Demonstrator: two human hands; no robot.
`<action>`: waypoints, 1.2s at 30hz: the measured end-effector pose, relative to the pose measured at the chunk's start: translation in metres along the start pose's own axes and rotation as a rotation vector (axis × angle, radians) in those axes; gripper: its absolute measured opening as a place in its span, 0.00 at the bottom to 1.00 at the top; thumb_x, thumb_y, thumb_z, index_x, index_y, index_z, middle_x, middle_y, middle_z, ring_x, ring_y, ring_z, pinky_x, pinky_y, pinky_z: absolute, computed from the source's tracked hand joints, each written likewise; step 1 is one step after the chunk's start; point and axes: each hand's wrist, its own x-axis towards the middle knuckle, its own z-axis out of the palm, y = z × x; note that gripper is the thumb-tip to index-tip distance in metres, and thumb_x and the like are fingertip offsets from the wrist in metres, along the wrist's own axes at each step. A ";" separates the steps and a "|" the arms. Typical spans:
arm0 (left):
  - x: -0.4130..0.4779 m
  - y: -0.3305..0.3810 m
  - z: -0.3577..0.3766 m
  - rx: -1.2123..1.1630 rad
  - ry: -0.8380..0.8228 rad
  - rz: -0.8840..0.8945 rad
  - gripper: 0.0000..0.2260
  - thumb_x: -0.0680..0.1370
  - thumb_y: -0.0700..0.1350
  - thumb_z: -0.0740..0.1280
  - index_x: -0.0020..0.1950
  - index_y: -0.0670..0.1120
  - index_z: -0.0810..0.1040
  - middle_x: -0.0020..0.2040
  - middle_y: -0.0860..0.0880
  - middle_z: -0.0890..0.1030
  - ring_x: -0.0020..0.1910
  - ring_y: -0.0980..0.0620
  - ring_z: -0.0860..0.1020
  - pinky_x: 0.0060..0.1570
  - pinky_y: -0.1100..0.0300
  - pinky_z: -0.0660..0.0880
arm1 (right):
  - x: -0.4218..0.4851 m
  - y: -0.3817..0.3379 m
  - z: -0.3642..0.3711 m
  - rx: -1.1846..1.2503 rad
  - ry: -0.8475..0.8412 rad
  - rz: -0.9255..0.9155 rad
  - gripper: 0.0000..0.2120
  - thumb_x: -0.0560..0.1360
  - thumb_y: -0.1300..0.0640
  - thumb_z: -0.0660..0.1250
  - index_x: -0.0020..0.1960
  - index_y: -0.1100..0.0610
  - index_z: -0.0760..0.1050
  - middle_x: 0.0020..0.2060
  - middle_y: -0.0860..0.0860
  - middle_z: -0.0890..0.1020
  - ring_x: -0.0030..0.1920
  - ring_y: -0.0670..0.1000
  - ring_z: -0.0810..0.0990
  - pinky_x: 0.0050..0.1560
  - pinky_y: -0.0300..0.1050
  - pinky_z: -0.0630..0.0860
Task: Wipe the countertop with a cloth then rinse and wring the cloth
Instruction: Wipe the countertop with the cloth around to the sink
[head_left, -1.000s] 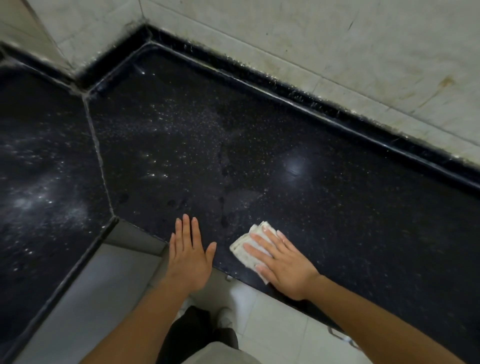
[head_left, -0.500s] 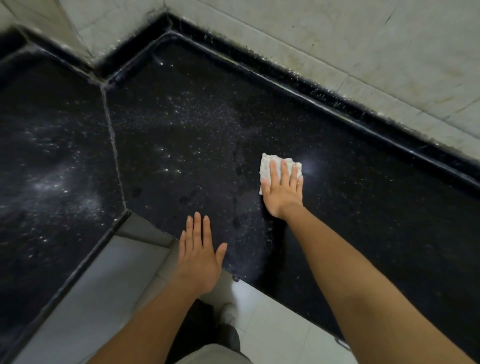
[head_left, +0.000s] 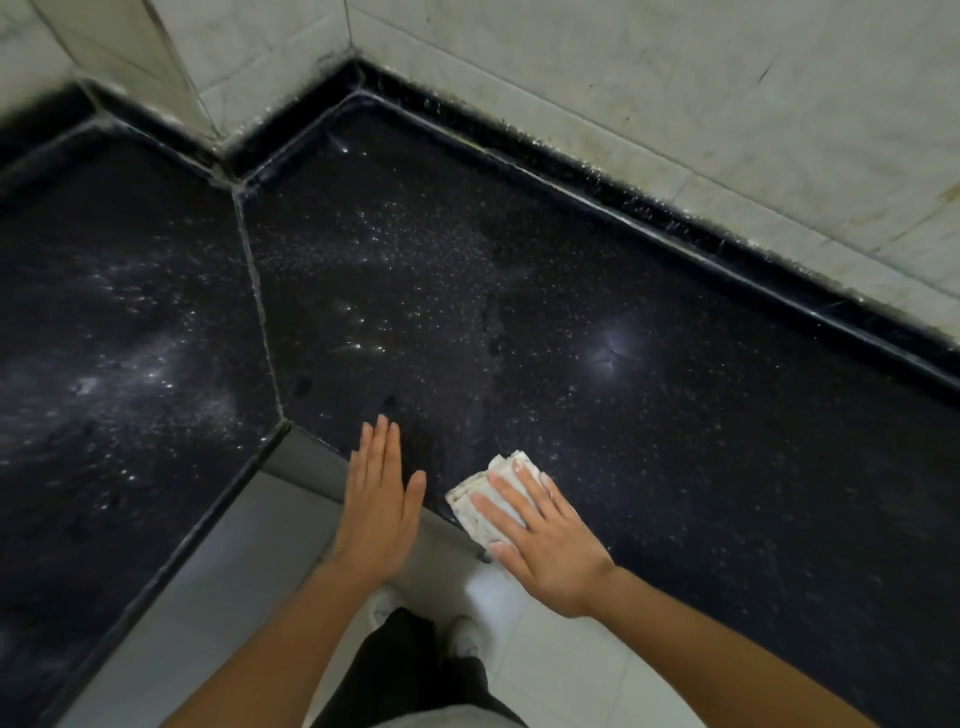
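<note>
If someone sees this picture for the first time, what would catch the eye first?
Probably the folded white cloth under the flat right hand at the near edge of the black speckled stone countertop. Next, the open left hand beside it, and the pale dust scattered over the counter's left part.

From my feed the scene is dim, lit from above: one soft glare spot (head_left: 613, 345) shines on the black countertop (head_left: 675, 441), and scattered specks glint across its left half. The pale wall tiles (head_left: 623, 104) are the brightest area. Wide-angle bending curves the edges, and the whole frame looks slightly soft.
</note>
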 end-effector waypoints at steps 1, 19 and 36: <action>0.003 -0.007 -0.003 0.058 0.041 -0.043 0.31 0.79 0.62 0.39 0.75 0.46 0.36 0.76 0.51 0.35 0.73 0.56 0.31 0.71 0.60 0.31 | 0.001 0.002 -0.001 -0.003 0.002 -0.009 0.27 0.83 0.43 0.45 0.79 0.50 0.47 0.78 0.51 0.53 0.77 0.57 0.49 0.71 0.54 0.49; 0.035 -0.051 -0.033 0.210 0.001 -0.267 0.35 0.77 0.62 0.40 0.72 0.40 0.30 0.71 0.45 0.27 0.71 0.50 0.27 0.70 0.55 0.29 | 0.168 0.029 -0.068 0.250 -0.068 0.415 0.26 0.82 0.45 0.37 0.76 0.47 0.30 0.76 0.49 0.32 0.73 0.55 0.25 0.72 0.53 0.28; 0.032 -0.051 -0.039 0.174 -0.071 -0.283 0.35 0.76 0.64 0.37 0.71 0.42 0.27 0.71 0.44 0.26 0.71 0.48 0.27 0.71 0.53 0.30 | 0.020 -0.023 -0.013 -0.057 -0.035 -0.029 0.26 0.83 0.44 0.45 0.79 0.49 0.51 0.77 0.52 0.59 0.76 0.60 0.53 0.71 0.56 0.53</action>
